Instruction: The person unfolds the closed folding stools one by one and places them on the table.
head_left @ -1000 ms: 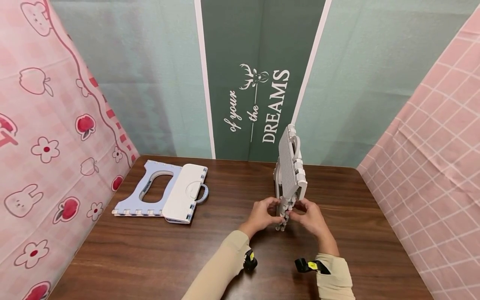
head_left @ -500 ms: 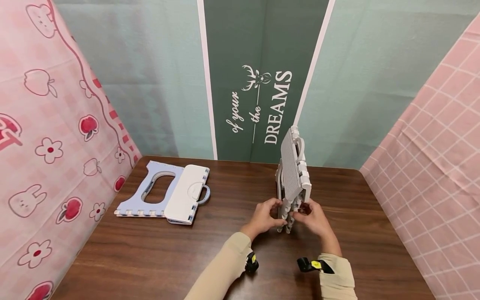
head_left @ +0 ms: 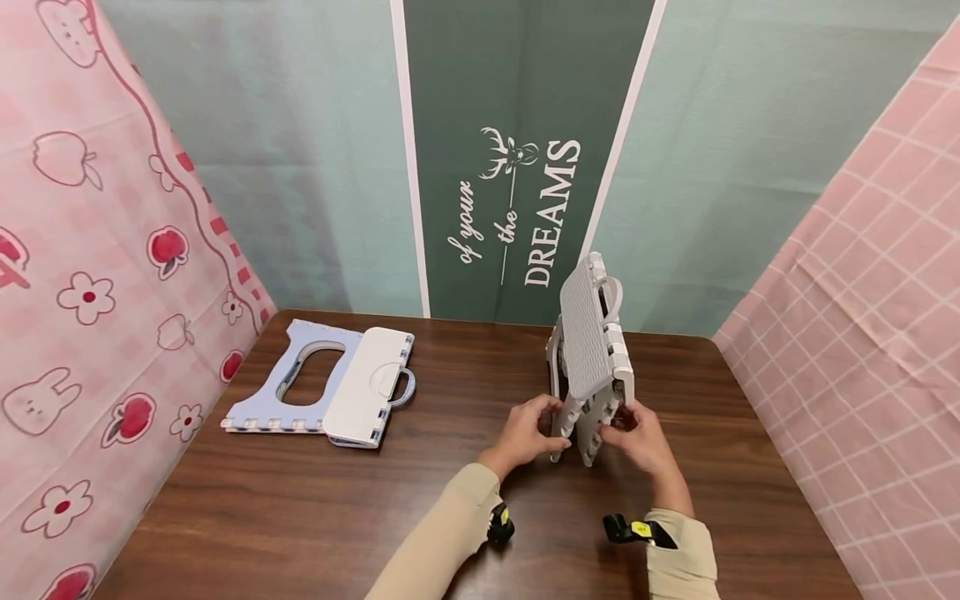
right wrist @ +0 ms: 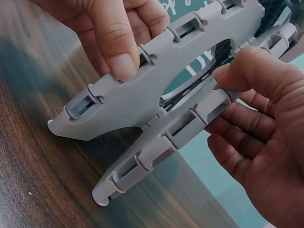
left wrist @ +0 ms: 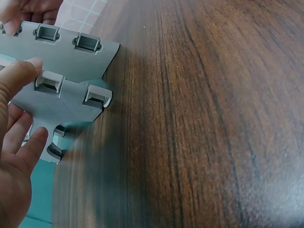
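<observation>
A grey folding step stool (head_left: 585, 337) stands partly unfolded at the right of the table, its ribbed top slanted and its two leg panels spread apart at the near edge. With thumb and fingers my left hand (head_left: 525, 435) pinches the edge of the left leg panel (left wrist: 71, 105). My right hand (head_left: 642, 440) grips the other panel the same way; in the right wrist view its thumb lies on the hinged edge of the right leg panel (right wrist: 183, 126). The white carrying handle (head_left: 612, 298) sticks out at the stool's right side. The stool's far side is hidden.
A second folding stool (head_left: 362, 387), blue and white, lies folded flat on the left of the brown wooden table (head_left: 315, 508). A green curtain (head_left: 502, 100) hangs behind, and pink cloths (head_left: 877, 317) flank both sides.
The gap between the grey stool's leg panels has widened. My right hand has moved right with its panel, while the top leans over further; my left hand keeps its place.
</observation>
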Available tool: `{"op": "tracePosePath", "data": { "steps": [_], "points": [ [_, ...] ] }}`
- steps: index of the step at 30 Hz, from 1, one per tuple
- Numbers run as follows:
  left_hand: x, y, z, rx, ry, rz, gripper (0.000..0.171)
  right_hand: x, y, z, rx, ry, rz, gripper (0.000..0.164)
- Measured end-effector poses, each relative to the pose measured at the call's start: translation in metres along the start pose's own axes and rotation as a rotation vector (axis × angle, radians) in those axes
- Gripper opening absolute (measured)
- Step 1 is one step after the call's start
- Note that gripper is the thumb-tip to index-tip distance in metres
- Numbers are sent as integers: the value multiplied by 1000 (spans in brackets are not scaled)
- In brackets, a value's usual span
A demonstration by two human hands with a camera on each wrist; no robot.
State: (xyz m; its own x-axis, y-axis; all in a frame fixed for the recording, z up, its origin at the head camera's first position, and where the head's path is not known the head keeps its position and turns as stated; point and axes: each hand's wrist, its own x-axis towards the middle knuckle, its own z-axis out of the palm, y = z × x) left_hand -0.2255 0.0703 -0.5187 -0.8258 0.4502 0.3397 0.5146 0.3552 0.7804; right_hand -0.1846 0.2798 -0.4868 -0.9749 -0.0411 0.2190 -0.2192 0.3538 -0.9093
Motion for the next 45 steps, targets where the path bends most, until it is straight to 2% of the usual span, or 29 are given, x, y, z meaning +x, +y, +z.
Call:
{"op": "tracePosePath", "data": {
  "steps": [16, 24, 45],
  "points": [
    [0, 0, 0, 9, 11, 5, 51, -5, 8, -7, 47, 63, -43, 24],
    [0, -3, 3, 49, 38, 18, 52, -6, 11, -12, 35, 102, -26, 23],
    [-2, -2, 3, 16, 37, 26, 52, -12, 17, -21, 82, 188, 27, 24]
  ]
}}
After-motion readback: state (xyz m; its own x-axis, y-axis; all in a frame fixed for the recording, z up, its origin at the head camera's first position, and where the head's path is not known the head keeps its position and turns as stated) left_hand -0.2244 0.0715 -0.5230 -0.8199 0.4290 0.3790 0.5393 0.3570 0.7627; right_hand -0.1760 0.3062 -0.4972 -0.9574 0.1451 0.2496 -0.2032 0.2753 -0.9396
